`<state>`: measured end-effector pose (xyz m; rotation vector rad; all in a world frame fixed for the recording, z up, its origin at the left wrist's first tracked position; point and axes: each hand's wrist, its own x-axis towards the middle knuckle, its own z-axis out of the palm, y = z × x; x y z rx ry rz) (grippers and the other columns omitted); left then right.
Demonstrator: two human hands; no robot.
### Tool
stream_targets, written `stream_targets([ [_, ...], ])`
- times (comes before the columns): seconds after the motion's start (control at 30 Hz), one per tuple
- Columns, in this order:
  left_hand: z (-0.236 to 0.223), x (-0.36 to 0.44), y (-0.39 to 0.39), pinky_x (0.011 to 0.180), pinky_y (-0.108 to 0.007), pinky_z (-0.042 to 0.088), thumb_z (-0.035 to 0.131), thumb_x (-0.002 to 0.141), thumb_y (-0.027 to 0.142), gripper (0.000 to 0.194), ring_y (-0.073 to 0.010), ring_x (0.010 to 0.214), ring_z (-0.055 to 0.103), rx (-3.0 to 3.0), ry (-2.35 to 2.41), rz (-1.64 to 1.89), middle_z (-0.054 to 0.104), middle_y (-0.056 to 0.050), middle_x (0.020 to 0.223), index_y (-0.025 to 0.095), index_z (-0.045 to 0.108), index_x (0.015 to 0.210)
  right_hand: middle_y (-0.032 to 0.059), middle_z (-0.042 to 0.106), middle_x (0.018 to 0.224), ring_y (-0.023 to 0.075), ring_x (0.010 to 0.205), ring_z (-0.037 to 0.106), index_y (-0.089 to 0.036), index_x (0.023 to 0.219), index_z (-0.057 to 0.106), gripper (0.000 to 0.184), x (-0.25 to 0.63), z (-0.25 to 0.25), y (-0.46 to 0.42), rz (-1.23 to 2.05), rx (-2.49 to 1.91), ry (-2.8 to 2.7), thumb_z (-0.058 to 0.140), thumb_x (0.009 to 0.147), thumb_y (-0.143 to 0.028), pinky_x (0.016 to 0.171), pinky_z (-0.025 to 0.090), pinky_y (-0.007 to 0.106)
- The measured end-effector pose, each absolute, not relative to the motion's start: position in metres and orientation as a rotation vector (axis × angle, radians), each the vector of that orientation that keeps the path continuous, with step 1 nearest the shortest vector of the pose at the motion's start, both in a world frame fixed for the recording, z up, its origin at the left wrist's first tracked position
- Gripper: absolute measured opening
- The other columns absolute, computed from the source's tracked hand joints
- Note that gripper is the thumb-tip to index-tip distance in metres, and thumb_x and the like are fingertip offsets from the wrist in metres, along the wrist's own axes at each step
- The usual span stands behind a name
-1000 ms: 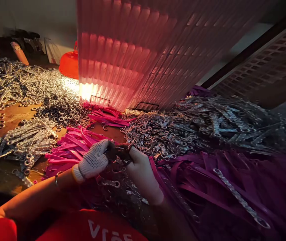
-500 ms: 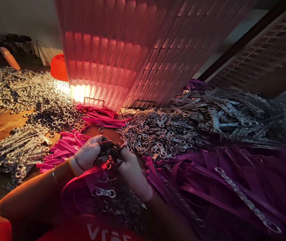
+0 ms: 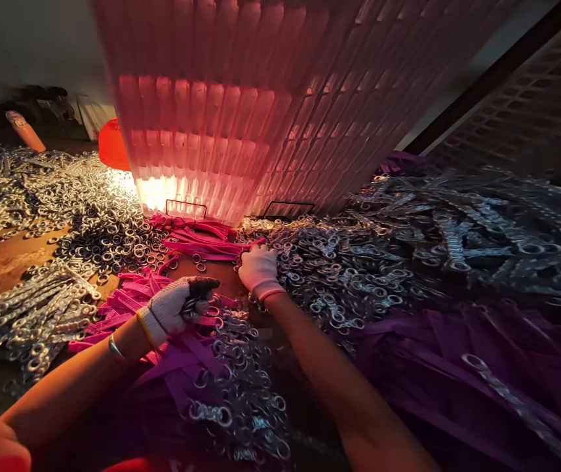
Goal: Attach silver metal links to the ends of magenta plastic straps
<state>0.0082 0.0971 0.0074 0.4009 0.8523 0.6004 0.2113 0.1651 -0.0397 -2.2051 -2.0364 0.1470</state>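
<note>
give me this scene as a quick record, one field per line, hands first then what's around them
left hand: gloved, curled around what look like small metal pieces
right hand: gloved, beside pink straps and a metal pile; grip unclear
left side: loose rings
right side: purple straps
back: ridged panel, lit red lamp, bottle

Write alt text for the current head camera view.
A gloved left hand seems to hold small metal pieces above pink straps; the gloved right hand is at the edge of a pile of metal links. Behind, a red lamp lights a ribbed panel.
</note>
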Motion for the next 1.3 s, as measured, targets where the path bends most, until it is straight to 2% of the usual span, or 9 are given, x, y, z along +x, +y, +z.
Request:
stream_targets([
  [0.07,0.006,0.008,0.097,0.028,-0.011,0.026,0.054,0.086,0.012,0.012,-0.0054,0.040,0.050,0.406,0.865,0.572,0.063,-0.003,0.069,0.011,0.063,0.095,0.0300,0.060,0.114,0.0393,0.111,0.049,0.000,0.095,0.072,0.029,0.208,-0.032,0.155,0.182,-2.157,-2.064,0.055,0.077,-0.014,0.089,0.034,0.047],
  [0.13,0.005,0.008,0.098,0.031,-0.013,0.035,0.054,0.086,0.011,0.012,-0.0053,0.041,0.052,0.379,0.862,0.541,0.068,-0.005,0.079,0.011,0.063,0.095,0.0208,0.065,0.106,0.0298,0.102,0.055,-0.006,0.095,0.072,0.027,0.206,-0.017,0.135,0.252,-2.074,-2.104,0.051,0.081,-0.016,0.085,0.039,0.038],
  [0.27,-0.001,0.007,0.103,0.032,-0.014,0.037,0.049,0.089,0.011,0.014,-0.0053,0.039,0.048,0.263,0.743,0.569,0.065,-0.005,0.071,0.010,0.062,0.094,0.0044,0.065,0.089,0.0178,0.083,0.058,-0.016,0.091,0.068,0.028,0.199,0.027,0.065,0.846,-1.414,-1.990,0.042,0.091,-0.026,0.074,0.044,0.028],
  [0.4,-0.009,0.003,0.105,0.026,-0.011,0.022,0.043,0.092,0.013,0.018,-0.0044,0.036,0.043,0.166,0.748,0.743,0.059,-0.003,0.063,0.009,0.060,0.087,0.0040,0.060,0.083,0.0160,0.075,0.055,-0.019,0.073,0.062,0.022,0.195,0.059,-0.010,1.022,-1.246,-1.917,0.052,0.089,-0.029,0.068,0.044,0.028],
  [0.53,-0.006,-0.005,0.103,0.025,-0.011,0.022,0.044,0.094,0.016,0.024,-0.0050,0.032,0.041,0.199,0.788,0.795,0.050,0.001,0.050,0.009,0.059,0.077,0.0031,0.063,0.080,0.0179,0.072,0.059,-0.024,0.081,0.068,0.010,0.187,0.044,-0.055,1.077,-1.335,-1.896,0.058,0.082,-0.023,0.064,0.046,0.028],
  [0.77,0.022,-0.024,0.094,0.028,-0.011,0.030,0.059,0.087,0.013,0.014,-0.0040,0.032,0.044,0.331,0.819,0.851,0.056,0.002,0.050,0.010,0.061,0.074,0.0014,0.068,0.067,0.0171,0.057,0.062,-0.024,0.087,0.075,0.018,0.146,0.011,-0.099,1.431,-1.369,-1.808,0.063,0.075,-0.020,0.050,0.043,0.026],
  [0.93,0.031,-0.030,0.068,0.034,-0.015,0.040,0.072,0.076,0.013,0.007,-0.0078,0.040,0.053,0.601,0.848,0.836,0.061,0.000,0.055,0.011,0.066,0.079,0.0047,0.071,0.093,0.0209,0.093,0.063,-0.022,0.106,0.071,0.026,0.154,0.055,-0.063,1.065,-1.176,-1.754,0.057,0.084,-0.022,0.080,0.047,0.031],
  [1.1,0.028,-0.031,0.048,0.035,-0.014,0.034,0.080,0.070,0.032,0.026,-0.0049,0.039,0.046,0.874,0.868,0.788,0.054,0.003,0.052,0.012,0.063,0.070,0.0050,0.068,0.082,0.0172,0.074,0.057,-0.017,0.082,0.066,0.021,0.154,0.064,-0.013,0.470,-1.605,-1.956,0.048,0.079,-0.007,0.066,0.037,0.027],
  [1.3,0.034,-0.031,0.032,0.038,-0.017,0.031,0.076,0.073,0.034,0.024,-0.0052,0.040,0.040,0.967,0.868,0.699,0.047,0.005,0.048,0.013,0.063,0.070,0.0089,0.070,0.090,0.0193,0.079,0.061,-0.016,0.093,0.064,0.021,0.139,0.063,-0.015,0.203,-1.832,-2.259,0.048,0.082,-0.012,0.064,0.033,0.029],
])
